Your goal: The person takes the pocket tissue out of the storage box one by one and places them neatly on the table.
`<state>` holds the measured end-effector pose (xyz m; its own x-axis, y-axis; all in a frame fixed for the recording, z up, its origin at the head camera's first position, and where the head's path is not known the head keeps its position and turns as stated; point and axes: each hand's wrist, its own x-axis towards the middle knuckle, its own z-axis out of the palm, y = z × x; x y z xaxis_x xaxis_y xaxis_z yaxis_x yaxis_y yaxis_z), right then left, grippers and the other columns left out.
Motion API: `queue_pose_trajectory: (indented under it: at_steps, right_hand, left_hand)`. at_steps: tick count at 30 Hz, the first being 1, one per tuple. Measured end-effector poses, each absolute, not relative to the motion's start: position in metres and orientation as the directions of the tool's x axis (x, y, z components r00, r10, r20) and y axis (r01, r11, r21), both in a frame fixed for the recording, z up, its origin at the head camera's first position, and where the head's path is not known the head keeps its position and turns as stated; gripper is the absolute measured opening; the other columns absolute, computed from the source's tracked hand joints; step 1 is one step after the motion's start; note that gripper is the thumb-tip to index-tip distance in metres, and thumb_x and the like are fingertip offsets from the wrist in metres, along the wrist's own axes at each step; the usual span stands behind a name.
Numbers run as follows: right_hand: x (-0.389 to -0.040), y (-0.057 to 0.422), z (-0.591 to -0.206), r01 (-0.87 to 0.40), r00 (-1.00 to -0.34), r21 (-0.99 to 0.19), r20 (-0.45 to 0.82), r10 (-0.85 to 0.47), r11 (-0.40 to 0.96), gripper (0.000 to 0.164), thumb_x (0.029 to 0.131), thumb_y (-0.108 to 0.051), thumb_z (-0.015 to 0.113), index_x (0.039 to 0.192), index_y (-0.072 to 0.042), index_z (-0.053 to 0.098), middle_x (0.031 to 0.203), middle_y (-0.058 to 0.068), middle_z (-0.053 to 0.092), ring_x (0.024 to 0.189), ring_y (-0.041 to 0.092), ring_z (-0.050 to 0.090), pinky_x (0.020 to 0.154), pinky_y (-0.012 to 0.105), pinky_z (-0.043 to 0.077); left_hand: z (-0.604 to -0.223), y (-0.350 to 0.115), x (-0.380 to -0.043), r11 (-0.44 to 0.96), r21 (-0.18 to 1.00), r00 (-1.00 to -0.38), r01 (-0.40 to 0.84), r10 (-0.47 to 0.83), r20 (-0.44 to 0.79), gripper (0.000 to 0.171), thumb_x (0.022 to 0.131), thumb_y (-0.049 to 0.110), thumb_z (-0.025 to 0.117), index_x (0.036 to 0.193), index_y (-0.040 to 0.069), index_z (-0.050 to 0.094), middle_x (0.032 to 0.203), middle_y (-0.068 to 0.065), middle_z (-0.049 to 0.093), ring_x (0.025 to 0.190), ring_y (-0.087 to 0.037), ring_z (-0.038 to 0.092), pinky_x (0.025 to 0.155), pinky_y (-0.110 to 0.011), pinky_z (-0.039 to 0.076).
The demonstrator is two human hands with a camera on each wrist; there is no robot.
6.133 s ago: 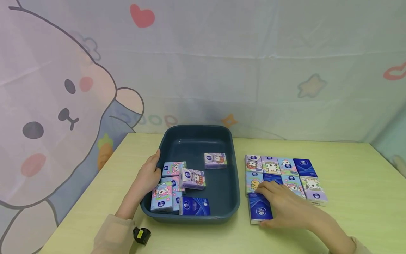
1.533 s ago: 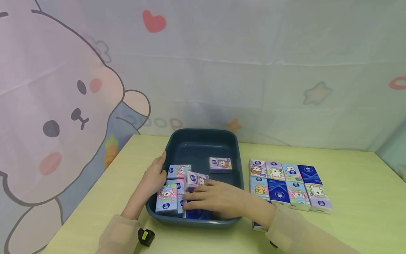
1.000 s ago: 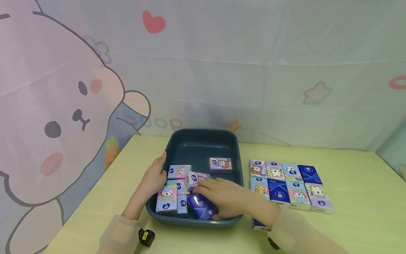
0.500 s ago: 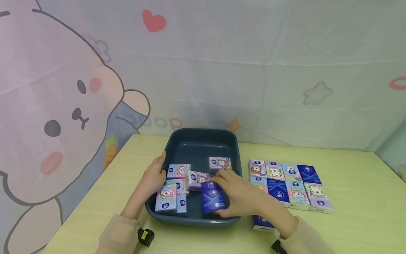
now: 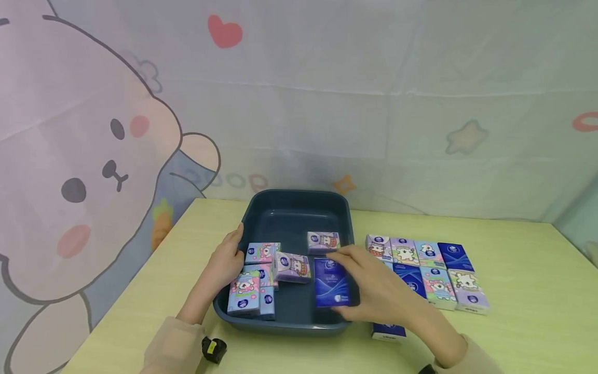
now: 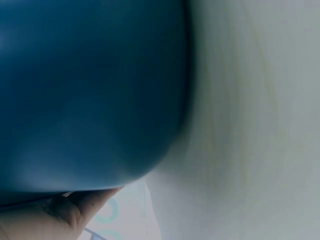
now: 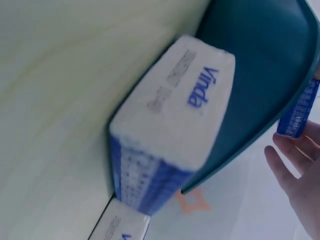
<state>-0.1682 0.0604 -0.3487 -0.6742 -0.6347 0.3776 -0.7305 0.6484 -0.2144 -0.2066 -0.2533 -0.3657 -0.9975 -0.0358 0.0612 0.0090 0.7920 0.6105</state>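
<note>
In the head view my left hand (image 5: 227, 259) holds the left rim of a dark blue plastic basin (image 5: 299, 212). The left wrist view has the basin's outer wall (image 6: 90, 95) filling much of it, with part of the hand low at the left. My right hand (image 5: 380, 288) pinches a dark blue tissue pack (image 5: 331, 283) between thumb and fingers, over the basin's right side. Inside the basin lie several light blue packs (image 5: 244, 293) at the left, a purple pack (image 5: 293, 267) in the middle and another purple pack (image 5: 323, 241) towards the right wall.
Right of the basin, tissue packs lie in two rows on the pale table (image 5: 514, 270), including a purple pack (image 5: 467, 291). A blue pack (image 5: 389, 332) lies in front of them, partly behind my right forearm. A black strap piece (image 5: 214, 349) is by the left sleeve.
Earlier my right hand was at the blue pack on the table, then reached into the basin. It has picked up the basin's blue pack and moved it right. The left hand stays at the rim.
</note>
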Motion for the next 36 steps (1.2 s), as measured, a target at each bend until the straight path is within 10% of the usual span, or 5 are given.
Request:
queue_pose_trajectory:
  at_steps: [9,36]
  right_hand:
    - [-0.164,0.076,-0.345,-0.801,-0.553,-0.103,0.504,-0.664,0.589,0.089,0.056,-0.051,0.078,0.132,-0.017,0.044,0.123,-0.004,0.047,0.109,0.008,0.045,0.092,0.032,0.048]
    - [-0.146,0.14,-0.361,-0.626,-0.752,-0.149,0.372,-0.544,0.765,0.087,0.054,-0.046,0.079,0.13,-0.022,0.044,0.123,-0.007,0.043,0.112,0.01,0.042,0.092,0.039,0.049]
  left_hand:
    - [-0.365,-0.253,-0.206,0.795,0.606,-0.998,0.008,-0.027,0.048,0.059,0.092,0.006,0.036,0.146,0.005,0.013,0.151,-0.019,0.02,0.138,-0.039,0.022,0.108,-0.052,0.027]
    - [-0.362,-0.252,-0.205,0.791,0.612,-0.999,0.007,-0.026,0.044,0.059,0.092,0.006,0.035,0.146,0.005,0.013,0.151,-0.019,0.019,0.138,-0.039,0.021,0.108,-0.053,0.027]
